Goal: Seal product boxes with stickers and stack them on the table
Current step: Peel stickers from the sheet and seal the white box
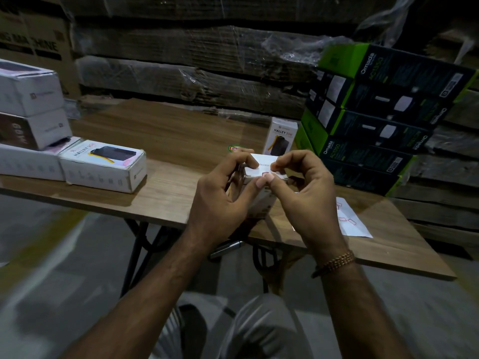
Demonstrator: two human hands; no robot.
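I hold a small white product box (259, 168) upright over the wooden table (166, 141), near its front edge. My left hand (225, 187) grips the box from the left, thumb on its front edge. My right hand (303, 187) pinches the box's top edge, thumb beside a small red-outlined sticker (265, 174). A white sticker sheet (352, 221) lies on the table to the right. One white "Halley 20K" box (103, 165) lies flat at the left. Another (282, 137) stands upright behind my hands.
Several white boxes (31, 117) are stacked at the table's left end. A leaning stack of green-and-black boxes (375, 120) fills the right side. Wrapped cardboard cartons (194, 60) form a wall behind the table. A round green-red sticker (234, 148) lies near my left fingers.
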